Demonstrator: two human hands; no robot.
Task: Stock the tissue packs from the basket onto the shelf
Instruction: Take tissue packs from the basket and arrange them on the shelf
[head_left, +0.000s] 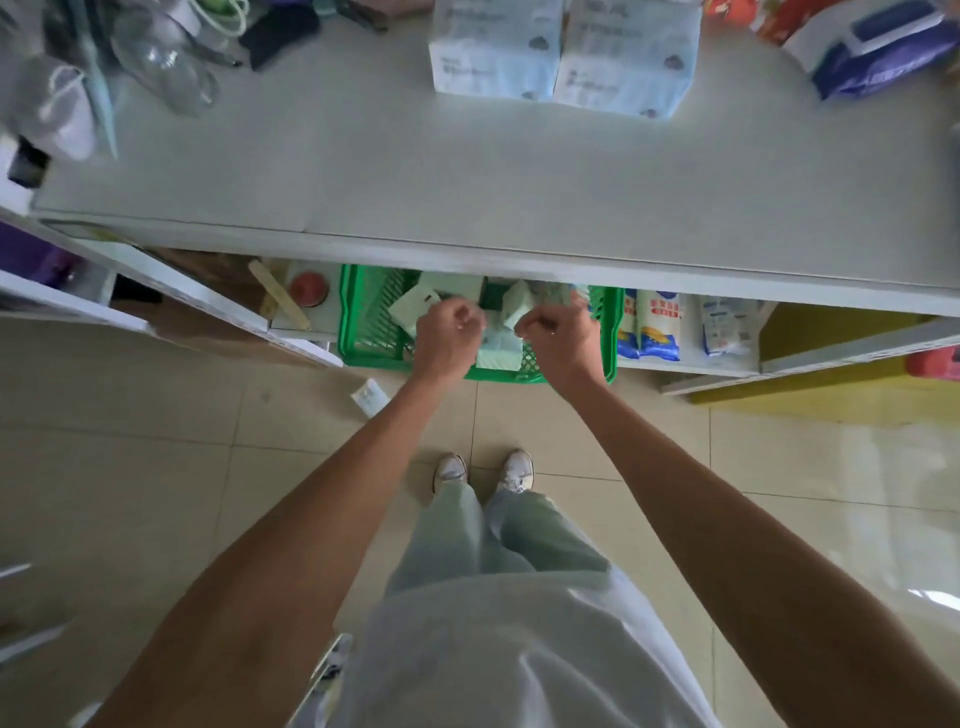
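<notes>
A green plastic basket (363, 332) sits low under the front edge of the white shelf (467, 171). Several pale green tissue packs lie inside it. My left hand (449, 338) reaches into the basket with curled fingers gripping the edge of one tissue pack (410, 312). My right hand (563, 338), also in the basket, pinches another tissue pack (517, 306) with curled fingers. A third pack (498, 351) lies between my wrists. Two large light-blue tissue bundles (496, 47) stand at the back of the shelf top.
Glass jars (161, 57) and clutter crowd the shelf's left end, and a purple wipes pack (878, 52) lies at its right. Blue-and-white bags (654, 327) stand on the low shelf right of the basket. A small white packet (370, 397) lies on the tiled floor.
</notes>
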